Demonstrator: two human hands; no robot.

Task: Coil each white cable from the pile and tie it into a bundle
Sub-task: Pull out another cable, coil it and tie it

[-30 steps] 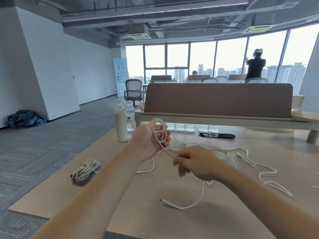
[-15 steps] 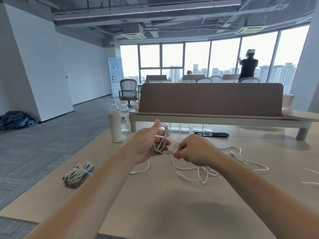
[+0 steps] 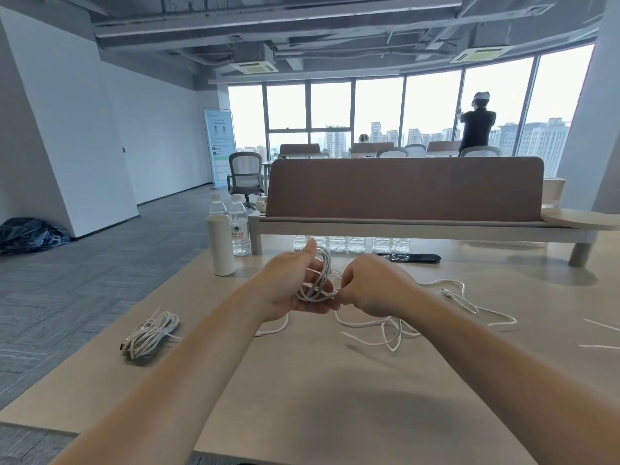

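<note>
My left hand holds a small coil of white cable above the table, thumb up and fingers under the loops. My right hand pinches the same cable right beside the coil's lower edge. The cable's loose tail trails from my right hand onto the wooden table in slack loops. More loose white cable lies to the right. A tied bundle of white cable rests near the table's left edge.
A white bottle and two water bottles stand at the back left. A brown desk divider on a raised shelf spans the back, with small bottles and a black flat object beneath. White ties lie far right.
My right hand moved up and left from the table side to meet the coil at my left hand. The loose tail has shortened and been drawn closer.
</note>
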